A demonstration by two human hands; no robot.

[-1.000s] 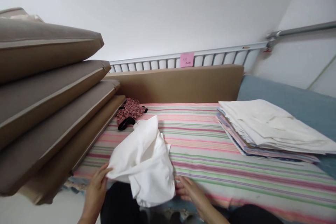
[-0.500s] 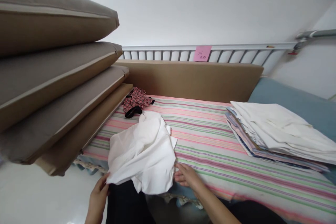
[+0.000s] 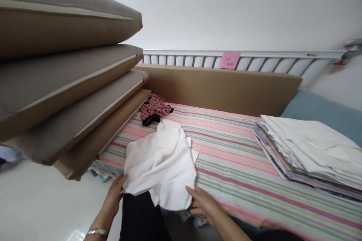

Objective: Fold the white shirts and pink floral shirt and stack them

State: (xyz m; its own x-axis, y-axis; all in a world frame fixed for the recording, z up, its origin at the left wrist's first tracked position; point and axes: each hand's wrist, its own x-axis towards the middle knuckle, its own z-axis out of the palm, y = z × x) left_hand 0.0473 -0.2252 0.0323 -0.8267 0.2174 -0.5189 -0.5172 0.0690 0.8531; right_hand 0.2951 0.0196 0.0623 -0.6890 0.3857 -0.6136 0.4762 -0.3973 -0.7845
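Note:
A rumpled white shirt (image 3: 161, 162) lies on the striped bedding (image 3: 226, 150), its lower part hanging over the near edge above my dark-clad leg. My left hand (image 3: 115, 191) is closed on the shirt's lower left edge, fingertips at the fabric. At the lower right edge is my right hand (image 3: 202, 201), its thumb touching the cloth and its other fingers spread apart beside and below the edge. A bracelet (image 3: 97, 231) circles my left wrist. Just beyond the shirt sits a crumpled red patterned fabric item (image 3: 155, 106) with a black band.
Thick grey-brown cushions (image 3: 79, 64) are piled at the left, jutting toward me. A stack of folded cloths (image 3: 313, 147), white on top, lies at the right. A brown board-like panel (image 3: 220, 90) leans along the rail (image 3: 183, 59), which carries a pink note (image 3: 230, 60).
My right hand has brought its thumb onto the shirt's lower right edge. My left hand stays at the left edge. The whole view has shifted, so things appear further right.

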